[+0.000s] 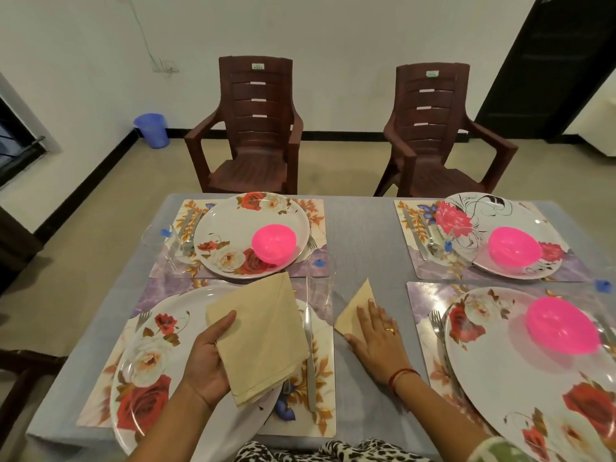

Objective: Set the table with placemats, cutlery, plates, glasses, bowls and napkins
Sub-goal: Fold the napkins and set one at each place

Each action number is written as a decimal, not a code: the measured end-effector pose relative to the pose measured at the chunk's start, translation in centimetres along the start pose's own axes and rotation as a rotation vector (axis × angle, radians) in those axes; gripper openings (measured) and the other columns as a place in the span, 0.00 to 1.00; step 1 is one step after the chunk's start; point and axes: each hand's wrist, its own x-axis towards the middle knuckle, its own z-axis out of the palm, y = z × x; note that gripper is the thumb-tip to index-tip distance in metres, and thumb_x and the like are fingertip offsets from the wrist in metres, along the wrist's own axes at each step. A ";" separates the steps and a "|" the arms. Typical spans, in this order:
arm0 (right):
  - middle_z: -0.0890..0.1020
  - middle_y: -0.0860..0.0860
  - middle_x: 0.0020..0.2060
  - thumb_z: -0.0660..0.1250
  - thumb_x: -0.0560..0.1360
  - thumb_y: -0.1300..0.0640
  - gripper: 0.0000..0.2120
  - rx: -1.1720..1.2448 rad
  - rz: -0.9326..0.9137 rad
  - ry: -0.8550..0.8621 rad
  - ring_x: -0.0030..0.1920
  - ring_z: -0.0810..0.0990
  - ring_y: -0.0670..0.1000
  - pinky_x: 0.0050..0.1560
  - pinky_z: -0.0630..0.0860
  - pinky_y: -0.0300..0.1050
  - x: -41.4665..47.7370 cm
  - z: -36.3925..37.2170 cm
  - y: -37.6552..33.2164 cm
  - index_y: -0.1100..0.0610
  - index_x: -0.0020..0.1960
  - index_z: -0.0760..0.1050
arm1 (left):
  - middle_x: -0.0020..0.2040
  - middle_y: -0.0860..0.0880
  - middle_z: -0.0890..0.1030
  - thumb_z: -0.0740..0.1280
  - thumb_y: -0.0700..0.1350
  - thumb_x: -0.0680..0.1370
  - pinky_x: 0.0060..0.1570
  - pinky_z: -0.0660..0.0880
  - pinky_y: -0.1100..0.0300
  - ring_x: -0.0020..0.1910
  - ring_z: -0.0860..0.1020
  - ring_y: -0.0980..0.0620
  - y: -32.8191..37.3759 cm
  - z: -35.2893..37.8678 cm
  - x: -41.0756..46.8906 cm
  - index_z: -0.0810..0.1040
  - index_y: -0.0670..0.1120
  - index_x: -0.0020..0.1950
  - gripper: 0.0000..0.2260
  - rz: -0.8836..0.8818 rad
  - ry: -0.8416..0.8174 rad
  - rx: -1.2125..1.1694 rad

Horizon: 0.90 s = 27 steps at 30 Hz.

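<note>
the right hand point(376, 338) is lying flat, fingers straight, pressing a folded beige napkin point(358, 300) onto the grey table point(363, 235), in the strip between the left placemat point(321, 405) and the right placemat point(423, 305) by the near edge. the napkin is a thin, soft triangle, its long axis running near to far, its sharp tip pointing at the far edge. the left hand point(208, 365) is gripping a stack of square napkins point(263, 338), thumb on top and fingers underneath, tilted above the glossy floral plate point(150, 355) near the near left corner.
</note>
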 end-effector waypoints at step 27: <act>0.74 0.55 0.51 0.63 0.73 0.68 0.17 0.508 0.215 0.401 0.43 0.74 0.51 0.40 0.70 0.39 0.2 -8.2 -1.7 0.58 0.60 0.70 | 0.49 0.42 0.84 0.84 0.44 0.43 0.39 0.81 0.46 0.44 0.83 0.42 0.6 -0.6 0.3 0.86 0.43 0.46 0.31 0.040 -0.099 -0.043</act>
